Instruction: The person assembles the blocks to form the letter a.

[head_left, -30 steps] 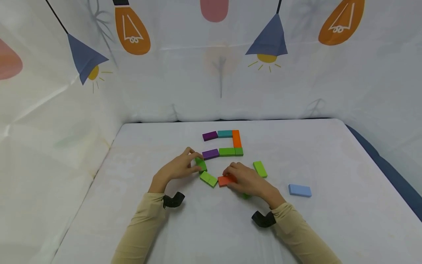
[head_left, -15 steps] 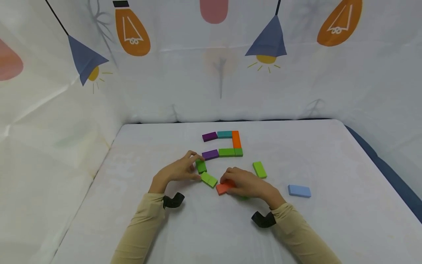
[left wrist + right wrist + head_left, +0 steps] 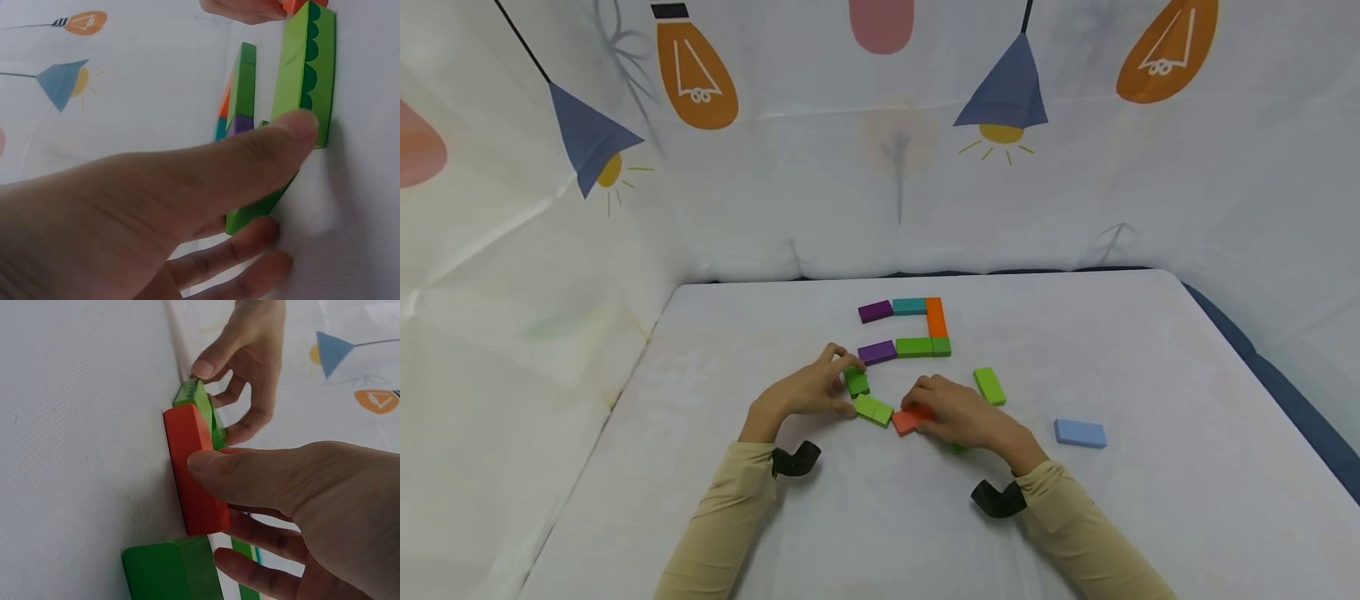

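My left hand [image 3: 808,387] spans two joined pieces, its index fingertip at a green block [image 3: 856,382] and its thumb against a light green block [image 3: 299,69] with a dark scalloped edge. In my right hand [image 3: 958,412] a red-orange block [image 3: 194,469] is pinched, thumb on its near side and fingers behind. That block lies flat, its left end at the light green block's right end. A darker green block [image 3: 165,572] sits by the red-orange block's other end, mostly hidden under my right hand in the head view.
Behind the hands, purple [image 3: 877,352], green [image 3: 914,347], orange [image 3: 936,317], teal [image 3: 909,307] and dark purple [image 3: 876,312] blocks form a bent line. A lime block [image 3: 989,386] and a blue block [image 3: 1080,433] lie to the right on the white table [image 3: 1187,517].
The red-orange block moved nearer me, then slightly back towards the light green block. The light green block turned and shifted a little. My left thumb slid from the green block to the light green one.
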Demonstrator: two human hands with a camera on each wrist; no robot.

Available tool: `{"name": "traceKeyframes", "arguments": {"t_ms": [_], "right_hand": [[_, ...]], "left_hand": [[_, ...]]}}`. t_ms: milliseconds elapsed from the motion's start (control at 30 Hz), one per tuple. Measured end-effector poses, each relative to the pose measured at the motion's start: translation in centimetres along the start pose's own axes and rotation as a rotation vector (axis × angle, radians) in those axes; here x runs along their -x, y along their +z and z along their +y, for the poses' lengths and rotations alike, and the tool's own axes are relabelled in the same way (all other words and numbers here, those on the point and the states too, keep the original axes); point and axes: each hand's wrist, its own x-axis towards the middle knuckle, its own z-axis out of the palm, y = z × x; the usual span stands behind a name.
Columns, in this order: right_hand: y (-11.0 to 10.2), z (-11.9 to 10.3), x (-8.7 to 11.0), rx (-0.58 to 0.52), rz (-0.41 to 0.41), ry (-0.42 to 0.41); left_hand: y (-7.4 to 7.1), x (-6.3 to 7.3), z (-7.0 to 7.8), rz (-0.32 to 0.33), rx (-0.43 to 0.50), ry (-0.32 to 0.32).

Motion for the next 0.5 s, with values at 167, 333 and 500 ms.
{"name": "traceKeyframes", "arguments": {"t_ms": [167, 333, 500], "right_hand": [[-0.06, 0.04, 0.04, -0.006, -0.001, 0.005], [-0.1, 0.13, -0.03, -0.003, 0.009, 0.0], [-0.09, 0.23, -0.05, 0.002, 0.021, -0.004]], "left_hand": [[0.14, -0.01, 0.25, -0.014, 0.0, -0.014], [0.25, -0.12, 0.28, -0.013, 0.0, -0.024], [0.4, -0.23, 0.33, -0.01, -0.012, -0.027]]}}
